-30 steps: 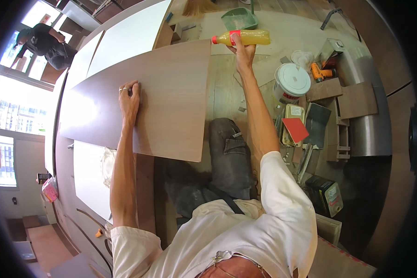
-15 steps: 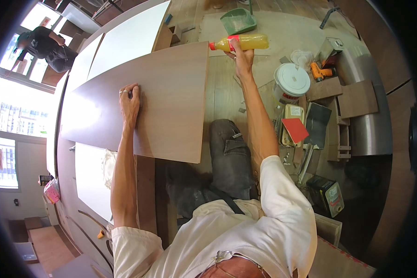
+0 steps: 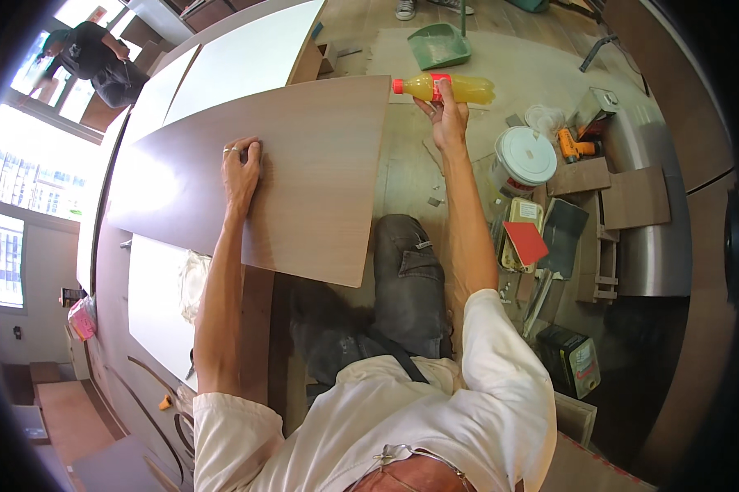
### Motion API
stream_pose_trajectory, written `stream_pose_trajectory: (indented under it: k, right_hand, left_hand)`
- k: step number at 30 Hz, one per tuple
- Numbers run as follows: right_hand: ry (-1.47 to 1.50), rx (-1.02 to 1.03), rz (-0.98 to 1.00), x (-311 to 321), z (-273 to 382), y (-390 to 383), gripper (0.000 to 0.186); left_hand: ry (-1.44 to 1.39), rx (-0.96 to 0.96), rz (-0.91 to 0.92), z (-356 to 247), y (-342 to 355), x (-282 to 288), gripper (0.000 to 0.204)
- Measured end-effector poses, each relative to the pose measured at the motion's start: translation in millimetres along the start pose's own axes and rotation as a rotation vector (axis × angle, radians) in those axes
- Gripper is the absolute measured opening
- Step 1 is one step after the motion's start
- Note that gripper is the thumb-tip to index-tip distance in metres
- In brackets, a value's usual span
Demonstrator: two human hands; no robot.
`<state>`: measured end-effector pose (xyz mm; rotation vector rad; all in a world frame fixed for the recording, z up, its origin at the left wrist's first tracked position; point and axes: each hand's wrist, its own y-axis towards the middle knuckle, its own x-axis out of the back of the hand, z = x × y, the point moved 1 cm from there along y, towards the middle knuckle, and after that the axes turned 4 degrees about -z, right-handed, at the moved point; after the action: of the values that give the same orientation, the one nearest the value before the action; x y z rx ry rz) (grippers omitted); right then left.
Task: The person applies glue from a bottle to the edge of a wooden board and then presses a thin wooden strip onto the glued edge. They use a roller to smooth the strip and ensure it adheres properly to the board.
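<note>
My left hand (image 3: 241, 168) rests on a large brown wood-grain board (image 3: 312, 197), fingers curled closed; whether they hold anything is hidden. My right hand (image 3: 445, 116) grips a plastic bottle (image 3: 474, 90) of yellow liquid with a red cap and label. It lies sideways in my grip, its cap pointing left near the board's far right corner; I cannot tell whether they touch. White panels (image 3: 242, 41) lie beyond the board and beneath its near left part.
A person (image 3: 99, 61) is at upper left; shoes (image 3: 405, 10) show above a green dustpan (image 3: 439, 45). On the right stand a white bucket (image 3: 525, 156), orange drill (image 3: 573, 146), red pad (image 3: 525, 242), wood pieces (image 3: 636, 197) and a dark can (image 3: 568, 357).
The view has shifted slightly, bringing the shoes at the top more into sight. My left hand stays on the board; my right hand still grips the bottle, with little movement.
</note>
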<state>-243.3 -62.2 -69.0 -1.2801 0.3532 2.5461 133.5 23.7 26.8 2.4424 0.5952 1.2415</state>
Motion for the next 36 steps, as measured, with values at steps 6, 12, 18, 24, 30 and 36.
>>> stream_pose_trajectory:
  k: [6, 12, 18, 24, 30, 36]
  right_hand:
    - [-0.051, 0.122, -0.015, -5, -6, 0, 0.029]
    - [-0.113, 0.117, 0.021, -8, 5, -36, 0.026]
    - [-0.109, 0.184, 0.001, -10, 2, -4, 0.025]
    - [-0.129, 0.134, 0.007, -12, 4, -31, 0.020]
    - [-0.092, 0.169, -0.035, -5, -7, 2, 0.021]
    - [-0.074, 0.121, -0.034, -9, -1, -35, 0.025]
  left_hand:
    - [0.006, -0.012, -0.001, 0, 2, -2, 0.028]
    - [0.010, -0.011, 0.005, 4, -2, 0, 0.028]
    - [0.043, -0.040, 0.016, 2, 4, -5, 0.028]
    - [0.036, -0.039, 0.007, 5, 0, 0, 0.027]
    - [0.053, -0.047, 0.016, -2, 3, -5, 0.027]
    - [0.075, -0.032, 0.018, -2, -1, -2, 0.027]
